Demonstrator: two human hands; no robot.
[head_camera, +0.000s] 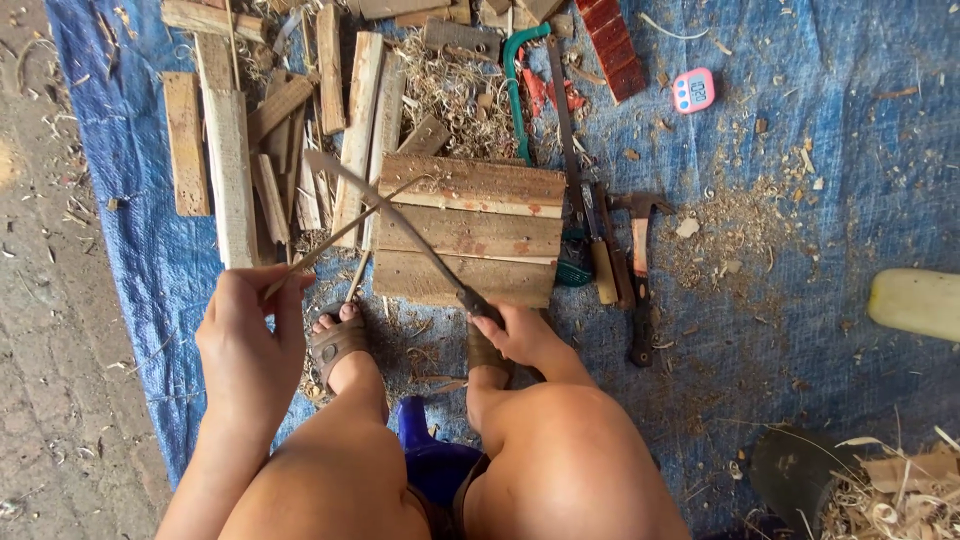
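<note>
My left hand (250, 330) grips the near end of a thin bamboo strip (345, 225) that slants up to the right. My right hand (520, 335) is closed on the dark handle of a long curved knife (385, 205). The blade crosses the strip above a small wooden plank platform (470, 232). I sit low with both knees in view and my sandalled feet just in front of the platform.
Wood offcuts and shavings (290, 130) lie on a blue tarp (800, 300). To the right of the platform lie a green-framed saw (520, 80), a hammer (640, 270) and other hand tools. A pink timer (693, 90) sits further back. Bare ground lies at the left.
</note>
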